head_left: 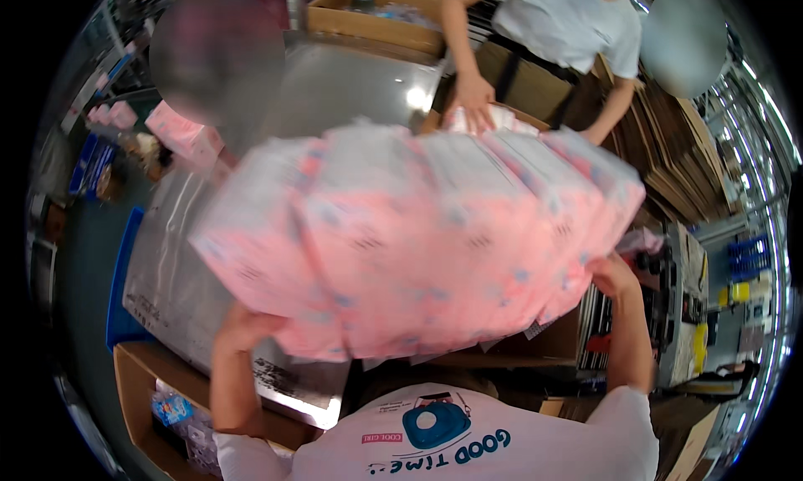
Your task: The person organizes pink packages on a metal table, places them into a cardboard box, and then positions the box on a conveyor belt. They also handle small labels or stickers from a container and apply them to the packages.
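Observation:
A row of several pink packs [435,255], pale on top with blue specks, is held up across the middle of the head view, blurred by motion. My left hand [247,326] presses against the lower left end of the row. At the lower right end, my right hand [615,278] grips it from the other side, so the packs are squeezed together between both hands. The packs hide some of my fingers. Just beyond the row, a co-worker's hand [474,100] rests on pale packs [489,120] in a carton.
A metal tabletop [343,88] stretches behind and left of the packs. An open carton [134,372] with plastic bags stands at lower left, another carton [376,31] at the back. Flattened cardboard [677,142] is stacked at right. More pink packs [184,136] lie at far left.

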`<state>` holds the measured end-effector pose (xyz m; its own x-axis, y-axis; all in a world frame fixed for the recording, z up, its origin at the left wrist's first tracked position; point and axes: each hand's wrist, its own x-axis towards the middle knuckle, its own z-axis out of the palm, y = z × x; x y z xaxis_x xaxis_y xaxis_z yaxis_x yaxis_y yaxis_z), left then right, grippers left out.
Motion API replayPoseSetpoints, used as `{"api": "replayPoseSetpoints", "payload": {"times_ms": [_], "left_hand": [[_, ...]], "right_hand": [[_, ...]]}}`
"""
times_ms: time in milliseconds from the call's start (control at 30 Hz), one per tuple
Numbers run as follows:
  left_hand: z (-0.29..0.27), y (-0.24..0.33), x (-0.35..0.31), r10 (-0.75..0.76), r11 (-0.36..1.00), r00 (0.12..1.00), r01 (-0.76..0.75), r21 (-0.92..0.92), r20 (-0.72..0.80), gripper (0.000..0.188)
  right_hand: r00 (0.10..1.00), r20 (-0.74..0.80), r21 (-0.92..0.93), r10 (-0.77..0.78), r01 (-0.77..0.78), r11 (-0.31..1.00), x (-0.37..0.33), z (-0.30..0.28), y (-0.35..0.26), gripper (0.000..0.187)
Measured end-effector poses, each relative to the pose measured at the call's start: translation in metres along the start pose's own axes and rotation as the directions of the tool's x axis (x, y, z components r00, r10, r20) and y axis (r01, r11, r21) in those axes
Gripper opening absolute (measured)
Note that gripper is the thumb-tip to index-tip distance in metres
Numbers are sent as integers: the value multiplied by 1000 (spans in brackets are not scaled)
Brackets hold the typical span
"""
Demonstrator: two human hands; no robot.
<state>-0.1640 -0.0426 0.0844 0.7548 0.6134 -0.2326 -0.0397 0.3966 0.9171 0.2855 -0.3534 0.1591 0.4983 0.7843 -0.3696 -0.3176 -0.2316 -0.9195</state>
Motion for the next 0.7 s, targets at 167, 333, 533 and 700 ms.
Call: {"api": "replayPoseSetpoints", "payload": {"times_ms": [167,333,533,700], "left_hand": [[97,-159,48,-437,894,869,448,4,230,48],[130,-256,65,-442,873,895,412,262,62,68],[151,-215,83,24,261,903,-421,869,430,77],[172,-281,117,-123,-121,879,-475,872,461,88]], "right_hand": [[942,-212,105,261,-244,964,-82,-102,145,50],[675,-452,-60,583,-676,735,-96,-122,324,40],[914,-367,-809,-174,-221,545,-50,-85,219,84],[963,-258,-925,74,-269,267,27,-59,302,111]]}}
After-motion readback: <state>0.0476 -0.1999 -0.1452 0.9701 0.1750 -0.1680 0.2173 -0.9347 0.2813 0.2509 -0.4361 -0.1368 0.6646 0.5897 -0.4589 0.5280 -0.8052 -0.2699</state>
